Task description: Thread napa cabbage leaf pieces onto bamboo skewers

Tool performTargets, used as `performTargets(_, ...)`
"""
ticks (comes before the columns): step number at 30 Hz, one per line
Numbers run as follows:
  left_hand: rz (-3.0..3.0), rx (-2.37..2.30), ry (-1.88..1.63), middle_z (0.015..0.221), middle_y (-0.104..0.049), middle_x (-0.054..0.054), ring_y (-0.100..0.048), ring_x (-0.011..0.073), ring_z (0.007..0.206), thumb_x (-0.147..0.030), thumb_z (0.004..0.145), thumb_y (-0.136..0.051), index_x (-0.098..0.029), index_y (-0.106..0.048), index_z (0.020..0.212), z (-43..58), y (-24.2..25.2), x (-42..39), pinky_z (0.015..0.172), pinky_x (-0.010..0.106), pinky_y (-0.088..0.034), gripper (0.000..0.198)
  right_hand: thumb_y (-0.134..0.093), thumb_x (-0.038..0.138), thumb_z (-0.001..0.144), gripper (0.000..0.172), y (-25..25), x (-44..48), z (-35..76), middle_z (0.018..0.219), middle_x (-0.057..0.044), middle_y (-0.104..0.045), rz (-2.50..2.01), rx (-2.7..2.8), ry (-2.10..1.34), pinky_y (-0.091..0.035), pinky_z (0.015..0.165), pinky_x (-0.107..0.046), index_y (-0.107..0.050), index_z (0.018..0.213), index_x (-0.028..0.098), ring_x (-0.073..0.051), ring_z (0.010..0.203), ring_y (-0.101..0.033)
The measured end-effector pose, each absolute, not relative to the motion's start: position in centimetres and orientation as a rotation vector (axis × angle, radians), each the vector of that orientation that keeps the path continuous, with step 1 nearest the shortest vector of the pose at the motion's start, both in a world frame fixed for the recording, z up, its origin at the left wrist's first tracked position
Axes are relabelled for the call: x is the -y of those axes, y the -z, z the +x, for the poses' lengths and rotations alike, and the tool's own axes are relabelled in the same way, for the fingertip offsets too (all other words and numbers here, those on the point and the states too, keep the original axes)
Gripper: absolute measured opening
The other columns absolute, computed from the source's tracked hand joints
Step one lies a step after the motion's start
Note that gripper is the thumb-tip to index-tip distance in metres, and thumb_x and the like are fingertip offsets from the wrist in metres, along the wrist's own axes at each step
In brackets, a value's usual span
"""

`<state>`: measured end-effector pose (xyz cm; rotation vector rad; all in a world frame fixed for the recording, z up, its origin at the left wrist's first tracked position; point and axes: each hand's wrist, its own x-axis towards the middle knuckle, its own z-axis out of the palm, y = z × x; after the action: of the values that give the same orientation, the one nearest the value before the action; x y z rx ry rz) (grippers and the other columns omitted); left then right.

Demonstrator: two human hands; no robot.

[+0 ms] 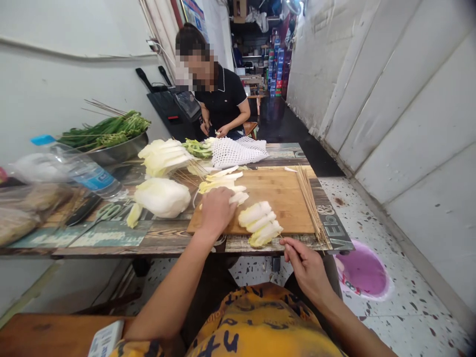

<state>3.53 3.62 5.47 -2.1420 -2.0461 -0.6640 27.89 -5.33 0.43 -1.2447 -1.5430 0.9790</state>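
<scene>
My right hand (302, 259) pinches the end of a thin skewer at the table's front edge. Pale strips of cabbage leaf (260, 221) sit side by side on that skewer, over the near edge of a wooden cutting board (278, 193). At the board's left part my left hand (216, 210) is closed around a cabbage strip (240, 198); its fingertips are partly hidden. Behind it more cut cabbage strips (223, 182) lie on the board. Bare bamboo skewers (310, 203) are bunched along the right side of the board.
A whole cabbage (162, 197) and scissors (107, 212) lie to the left, near a water bottle (87, 171) and a metal bowl of skewered greens (122, 148). Across the table sits another person (223, 99) by white foam netting (238, 151). A pink basin (364, 270) stands on the floor.
</scene>
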Motion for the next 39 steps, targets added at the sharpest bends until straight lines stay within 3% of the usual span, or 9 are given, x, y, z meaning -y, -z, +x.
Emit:
performTargets(3, -2.13, 2.245, 1.27, 0.086, -0.068, 0.005, -0.059, 0.021, 0.082, -0.03, 0.078, -0.061, -0.017, -0.067, 0.091, 3.5, -5.5, -2.9, 0.075, 0.03, -0.041, 0.019, -0.053, 0.031, 0.087, 0.022, -1.1, 5.4, 28.7, 0.092, -0.007, -0.072, -1.244, 1.639, -0.839, -0.049, 0.083, -0.031, -0.071, 0.095, 0.02, -0.02, 0.087, -0.065)
performTargets(8, -2.301, 2.459, 2.269, 0.069, -0.062, 0.0, -0.051, 0.0109, 0.064, -0.038, 0.071, -0.071, -0.015, -0.071, 0.081, 3.6, -6.9, -1.0, 0.062, 0.021, -0.039, 0.025, -0.052, 0.026, 0.088, 0.022, -3.0, 5.7, 29.8, 0.094, -0.006, -0.075, -1.201, 1.796, -0.767, -0.052, 0.081, -0.027, -0.072, 0.098, 0.02, -0.019, 0.085, -0.069)
performTargets(13, -2.214, 2.644, 2.882, 0.075, -0.06, 0.002, -0.043, 0.0052, 0.056, -0.036, 0.069, -0.075, -0.012, -0.07, 0.081, 4.0, -8.4, 0.4, 0.048, 0.017, -0.031, 0.027, -0.048, 0.029, 0.091, 0.027, -4.2, 5.8, 30.3, 0.085, -0.007, -0.075, -1.238, 1.893, -0.756, -0.055, 0.074, -0.026, -0.071, 0.098, 0.017, -0.019, 0.078, -0.07)
performTargets(17, -2.13, 2.576, 3.22, 0.069, -0.056, 0.0, -0.046, 0.0059, 0.055, -0.028, 0.065, -0.078, -0.011, -0.067, 0.075, 4.2, -8.4, 0.5, 0.045, 0.016, -0.032, 0.023, -0.048, 0.032, 0.091, 0.029, -4.4, 5.7, 30.3, 0.092, -0.008, -0.075, -1.264, 1.9, -0.784, -0.055, 0.075, -0.026, -0.071, 0.097, 0.017, -0.019, 0.083, -0.071)
performTargets(29, -1.88, 2.521, 3.31, 0.074, -0.063, 0.003, -0.048, 0.004, 0.051, -0.033, 0.068, -0.076, -0.011, -0.069, 0.085, 4.2, -7.9, 0.5, 0.043, 0.014, -0.033, 0.028, -0.048, 0.035, 0.09, 0.029, -4.4, 5.8, 30.5, 0.097, -0.007, -0.076, -1.28, 1.908, -0.806, -0.056, 0.08, -0.032, -0.072, 0.097, 0.02, -0.022, 0.087, -0.071)
performTargets(39, -1.835, 2.554, 3.232, 0.072, -0.061, 0.001, -0.048, 0.0036, 0.054, -0.035, 0.064, -0.08, -0.01, -0.072, 0.079, 4.7, -8.4, 0.7, 0.047, 0.014, -0.035, 0.03, -0.049, 0.038, 0.089, 0.031, -4.7, 5.7, 30.4, 0.097, -0.008, -0.075, -1.308, 1.882, -0.874, -0.055, 0.08, -0.031, -0.072, 0.098, 0.019, -0.022, 0.088, -0.07)
